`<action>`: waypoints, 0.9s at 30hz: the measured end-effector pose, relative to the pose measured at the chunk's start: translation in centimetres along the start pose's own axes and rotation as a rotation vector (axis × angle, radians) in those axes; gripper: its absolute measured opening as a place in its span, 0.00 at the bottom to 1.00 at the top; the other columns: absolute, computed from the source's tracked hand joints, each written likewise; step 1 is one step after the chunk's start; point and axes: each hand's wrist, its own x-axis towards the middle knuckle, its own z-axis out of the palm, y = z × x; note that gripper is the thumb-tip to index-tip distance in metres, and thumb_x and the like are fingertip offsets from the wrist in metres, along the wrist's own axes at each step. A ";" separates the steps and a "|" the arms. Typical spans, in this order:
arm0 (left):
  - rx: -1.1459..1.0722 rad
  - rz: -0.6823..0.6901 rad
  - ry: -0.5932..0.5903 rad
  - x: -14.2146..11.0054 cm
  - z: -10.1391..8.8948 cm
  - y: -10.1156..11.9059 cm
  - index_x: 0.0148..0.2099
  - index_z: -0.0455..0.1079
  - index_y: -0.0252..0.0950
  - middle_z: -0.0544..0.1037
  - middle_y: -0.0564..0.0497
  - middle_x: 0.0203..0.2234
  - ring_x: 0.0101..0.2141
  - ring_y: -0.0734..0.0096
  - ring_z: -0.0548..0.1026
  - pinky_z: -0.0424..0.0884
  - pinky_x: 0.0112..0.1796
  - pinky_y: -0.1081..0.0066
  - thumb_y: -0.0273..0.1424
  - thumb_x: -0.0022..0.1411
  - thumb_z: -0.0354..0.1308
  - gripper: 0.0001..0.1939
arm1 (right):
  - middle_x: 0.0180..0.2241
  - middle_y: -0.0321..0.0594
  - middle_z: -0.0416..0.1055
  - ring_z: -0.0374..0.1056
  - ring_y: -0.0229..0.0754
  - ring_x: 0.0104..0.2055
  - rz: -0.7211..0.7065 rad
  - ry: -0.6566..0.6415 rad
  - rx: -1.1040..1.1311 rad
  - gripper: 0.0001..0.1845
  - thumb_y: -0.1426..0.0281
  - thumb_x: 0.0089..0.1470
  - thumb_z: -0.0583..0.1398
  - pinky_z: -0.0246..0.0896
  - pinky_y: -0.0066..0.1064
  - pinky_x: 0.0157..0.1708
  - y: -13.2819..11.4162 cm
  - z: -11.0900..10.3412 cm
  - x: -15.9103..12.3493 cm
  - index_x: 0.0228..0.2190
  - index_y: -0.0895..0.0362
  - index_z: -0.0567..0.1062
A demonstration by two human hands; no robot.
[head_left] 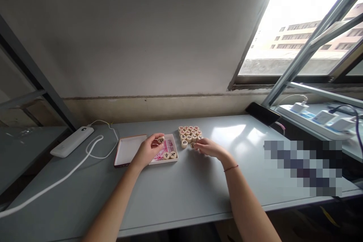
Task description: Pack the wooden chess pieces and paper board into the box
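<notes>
My left hand (151,148) pinches a round Chinese chess piece (161,140) with a black character, held over the shallow open box (163,161). Inside that box, two pieces (169,155) lie side by side near the front right corner, on a sheet printed with pink lines. To the right of the box, several more pieces (188,133) with red or black characters stand in rows on the table. One piece (184,143) sits at the near left of these rows. The fingers of my right hand (204,146) close on another chess piece (193,145) beside it, partly covered.
The box lid (130,147) lies left of the box. A white power bank (72,141) with a white cable (70,176) is at the left. On the right are a dark phone (262,114), a power strip (314,121) and a blurred-out patch (303,168).
</notes>
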 end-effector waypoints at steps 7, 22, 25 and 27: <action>0.106 -0.021 -0.124 -0.3 0.4 0.0 0.53 0.67 0.40 0.76 0.51 0.33 0.33 0.69 0.75 0.73 0.35 0.72 0.42 0.58 0.55 0.22 | 0.18 0.32 0.58 0.52 0.32 0.21 -0.041 0.015 -0.098 0.21 0.54 0.51 0.55 0.46 0.25 0.21 0.6 0.7 0.9 0.20 0.58 0.66; 0.457 0.402 -0.064 -1.2 3.7 -0.6 0.51 0.69 0.41 0.75 0.51 0.34 0.35 0.68 0.73 0.68 0.38 0.71 0.39 0.61 0.57 0.17 | 0.20 0.30 0.54 0.49 0.32 0.22 -0.400 -0.135 0.149 0.20 0.53 0.52 0.56 0.43 0.25 0.21 -3.6 3.7 -0.5 0.25 0.58 0.66; 0.448 0.377 -0.070 -1.0 3.2 -0.5 0.52 0.68 0.41 0.74 0.51 0.33 0.35 0.67 0.73 0.68 0.40 0.70 0.40 0.62 0.54 0.18 | 0.20 0.31 0.54 0.49 0.33 0.23 -0.292 0.083 0.024 0.18 0.57 0.53 0.54 0.43 0.26 0.21 -2.0 2.4 0.3 0.21 0.57 0.63; 0.444 0.368 -0.066 -0.8 2.8 -0.4 0.50 0.69 0.39 0.75 0.50 0.33 0.36 0.67 0.73 0.67 0.41 0.69 0.39 0.64 0.52 0.15 | 0.18 0.30 0.51 0.47 0.33 0.22 -0.205 0.194 -0.070 0.18 0.60 0.52 0.53 0.41 0.26 0.21 -0.9 1.5 0.7 0.18 0.56 0.58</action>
